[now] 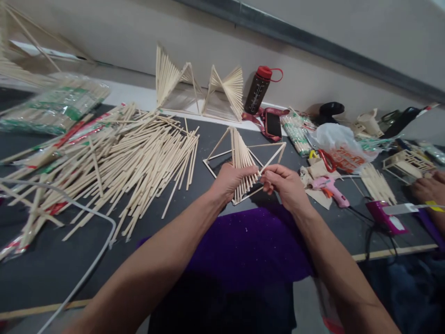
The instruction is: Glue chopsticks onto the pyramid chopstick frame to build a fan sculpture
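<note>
A wooden stick structure (240, 153) with a fan of sticks at its middle and open frames on both sides stands on the dark table. My left hand (229, 180) grips the fan's sticks, its thumb laid across them. On the right side of the fan, my right hand (280, 181) has its fingers pinched together at the structure's edge; whatever is between the fingertips is too small to make out. Under my forearms lies a purple cloth (246, 246). A large pile of loose sticks (149, 162) spreads to the left of the structure.
Two stick models (225, 93) stand behind, beside a red-capped bottle (257, 90) and a phone (273, 124). At right are a pink glue gun (330, 189), scissors (327, 161), a plastic bag (342, 146) and another person's hand (429, 190). A white cable (104, 246) crosses the left side.
</note>
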{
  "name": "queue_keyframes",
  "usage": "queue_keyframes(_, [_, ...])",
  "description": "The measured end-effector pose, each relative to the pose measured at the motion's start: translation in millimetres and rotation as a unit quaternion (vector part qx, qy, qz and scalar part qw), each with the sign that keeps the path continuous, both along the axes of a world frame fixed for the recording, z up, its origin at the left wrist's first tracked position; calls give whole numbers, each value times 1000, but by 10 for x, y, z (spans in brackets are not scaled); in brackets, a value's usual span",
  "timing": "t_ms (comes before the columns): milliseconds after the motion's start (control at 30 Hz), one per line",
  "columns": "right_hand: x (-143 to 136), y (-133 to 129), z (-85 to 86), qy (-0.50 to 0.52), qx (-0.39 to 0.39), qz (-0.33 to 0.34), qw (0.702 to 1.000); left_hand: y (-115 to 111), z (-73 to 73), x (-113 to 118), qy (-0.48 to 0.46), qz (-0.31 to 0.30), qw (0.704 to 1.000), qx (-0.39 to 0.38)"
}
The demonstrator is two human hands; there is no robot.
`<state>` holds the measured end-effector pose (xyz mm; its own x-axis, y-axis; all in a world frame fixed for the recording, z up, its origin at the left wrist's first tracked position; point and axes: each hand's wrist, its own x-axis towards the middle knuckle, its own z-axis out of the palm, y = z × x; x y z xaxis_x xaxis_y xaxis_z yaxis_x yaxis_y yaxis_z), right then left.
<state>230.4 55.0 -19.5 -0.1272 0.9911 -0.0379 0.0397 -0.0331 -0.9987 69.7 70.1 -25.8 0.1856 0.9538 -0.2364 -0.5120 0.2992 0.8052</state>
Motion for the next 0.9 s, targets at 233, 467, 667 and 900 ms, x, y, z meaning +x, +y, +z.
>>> queue_keyframes(233, [-57,31,-35,15,1,14,1000,-17,28,1,-26,-13,1000,0])
queue_keyframes(467, [-62,15,-43,1,28,-1,1000,-18,-2,-6,-28,-11,1000,-2])
queue_keyframes(667, [-66,9,-52,-13,46,-10,999,-10,-19,-2,-36,-8,999,2])
queue_keyframes(900, [-71,3,-52,-16,56,-11,998,-3,-9,2,-30,-7,1000,-3])
